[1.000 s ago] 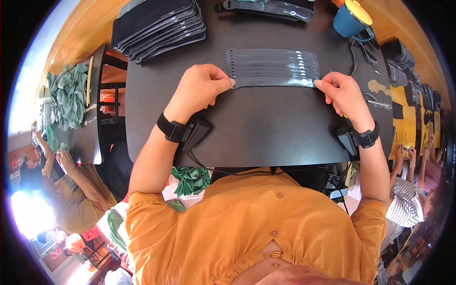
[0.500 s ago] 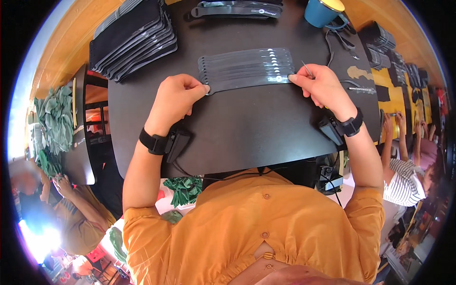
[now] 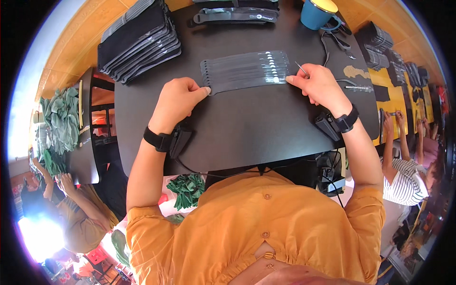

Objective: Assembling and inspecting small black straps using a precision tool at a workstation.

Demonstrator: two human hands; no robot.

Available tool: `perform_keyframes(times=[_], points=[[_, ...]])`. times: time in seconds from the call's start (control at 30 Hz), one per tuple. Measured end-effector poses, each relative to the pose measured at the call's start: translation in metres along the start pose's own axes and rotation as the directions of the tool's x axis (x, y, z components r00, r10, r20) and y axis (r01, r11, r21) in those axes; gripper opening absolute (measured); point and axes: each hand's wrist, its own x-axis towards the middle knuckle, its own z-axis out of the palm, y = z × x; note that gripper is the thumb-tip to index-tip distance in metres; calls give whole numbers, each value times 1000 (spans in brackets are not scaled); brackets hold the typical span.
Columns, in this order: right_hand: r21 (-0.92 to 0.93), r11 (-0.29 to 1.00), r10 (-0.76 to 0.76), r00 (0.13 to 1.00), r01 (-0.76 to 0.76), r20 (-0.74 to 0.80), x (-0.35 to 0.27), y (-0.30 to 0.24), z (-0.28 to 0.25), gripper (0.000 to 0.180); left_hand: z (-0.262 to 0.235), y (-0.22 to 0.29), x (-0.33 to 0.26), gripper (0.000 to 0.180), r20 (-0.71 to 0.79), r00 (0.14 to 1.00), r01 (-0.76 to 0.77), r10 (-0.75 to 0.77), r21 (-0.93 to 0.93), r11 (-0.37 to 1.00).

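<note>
Between the two hands, a fanned row of grey straps (image 3: 247, 72) lies on the black table (image 3: 247, 128), long axis running left to right. Left hand (image 3: 178, 97) pinches the nearest strap's left end; right hand (image 3: 319, 84) pinches its right end, equally close.

Left hand (image 3: 178, 97) and right hand (image 3: 317, 85) pinch opposite ends of stacked black straps (image 3: 247, 72) on the black table (image 3: 247, 128).
</note>
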Motion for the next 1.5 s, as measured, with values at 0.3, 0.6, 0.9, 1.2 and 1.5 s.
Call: perform_keyframes(times=[0.3,0.6,0.9,1.2,1.5], points=[[92,994,-46,997,52,-62,-9,15,-11,26,-9,-10,28,27,-217,872,-404,438,186,896],[-53,934,-357,912,354,-201,9,12,-1,37,35,48,82,40,-35,843,-476,536,414,776],[177,916,-325,925,360,-196,24,18,13,60,52,56,84,47,55,796,-573,602,388,722],[543,815,-226,974,201,-21,2,2,-1,55,37,78,37,31,-34,522,-832,852,202,517],[679,671,-256,953,297,-164,-23,-33,-14,17,-44,50,24,43,-225,685,-709,692,11,705]])
